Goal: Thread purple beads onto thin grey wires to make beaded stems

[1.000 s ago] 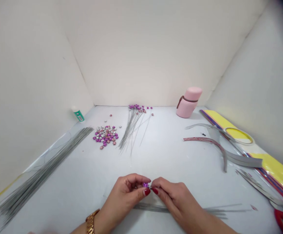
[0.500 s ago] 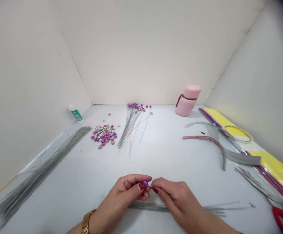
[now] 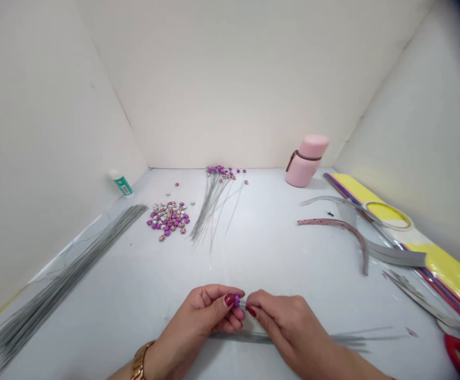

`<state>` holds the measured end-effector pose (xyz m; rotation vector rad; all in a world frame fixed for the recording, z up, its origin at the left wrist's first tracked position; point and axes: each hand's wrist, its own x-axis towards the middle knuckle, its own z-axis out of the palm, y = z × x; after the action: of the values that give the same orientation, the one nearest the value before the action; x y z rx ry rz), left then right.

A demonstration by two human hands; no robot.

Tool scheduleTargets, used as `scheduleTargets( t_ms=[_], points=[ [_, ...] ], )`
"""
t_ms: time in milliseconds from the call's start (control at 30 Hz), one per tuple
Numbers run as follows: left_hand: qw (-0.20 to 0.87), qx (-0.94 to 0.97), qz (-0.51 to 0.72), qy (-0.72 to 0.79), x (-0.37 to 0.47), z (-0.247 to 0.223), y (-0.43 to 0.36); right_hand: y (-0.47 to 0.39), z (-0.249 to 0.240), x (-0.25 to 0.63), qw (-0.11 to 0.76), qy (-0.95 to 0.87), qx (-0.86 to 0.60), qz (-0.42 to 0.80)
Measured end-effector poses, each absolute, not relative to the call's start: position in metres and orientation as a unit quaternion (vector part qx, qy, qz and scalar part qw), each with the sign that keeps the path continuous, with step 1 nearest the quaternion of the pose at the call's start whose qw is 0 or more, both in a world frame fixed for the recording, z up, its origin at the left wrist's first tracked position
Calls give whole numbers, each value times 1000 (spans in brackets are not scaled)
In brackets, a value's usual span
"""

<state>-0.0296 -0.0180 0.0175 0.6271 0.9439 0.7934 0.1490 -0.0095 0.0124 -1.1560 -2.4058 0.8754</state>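
Observation:
A small purple star (image 3: 236,301) is pinched between the thumb and fingers of my left hand (image 3: 209,311). My right hand (image 3: 285,322) pinches a thin wire (image 3: 243,304) whose end meets the star's right side. Beneath both hands lie several grey wires (image 3: 241,336) on the table. Farther off, a pile of purple, pink and silver stars (image 3: 169,217) sits left of centre. Beside it, wires with stars at their tips (image 3: 214,195) lie in a loose bunch.
A thick wire bundle (image 3: 67,279) and a glue stick (image 3: 122,184) are at the left. On the right are a pink bottle (image 3: 304,163), curved strips (image 3: 332,224), a tape roll (image 3: 386,215), yellow packs (image 3: 443,269) and red-handled scissors (image 3: 457,348).
The purple star has turned slightly in my left fingers, and a little more wire shows between the hands. Both hands stay nearly in place.

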Motion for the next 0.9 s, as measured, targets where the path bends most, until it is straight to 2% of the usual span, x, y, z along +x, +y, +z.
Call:
scheduleTargets(
  t_ms=[433, 667, 767, 900],
  points=[
    [800, 241, 363, 413, -29, 15, -19, -11, 13, 148, 188, -846, -386, 315],
    [767, 285, 365, 443, -28, 15, -17, -12, 14, 149, 181, -853, -387, 300],
    [748, 321, 362, 454, -27, 15, -16, -13, 13, 148, 179, -874, -386, 234],
    [736, 340, 357, 464, -27, 16, -17, -15, 10, 147, 224, -906, -352, 73]
  ],
)
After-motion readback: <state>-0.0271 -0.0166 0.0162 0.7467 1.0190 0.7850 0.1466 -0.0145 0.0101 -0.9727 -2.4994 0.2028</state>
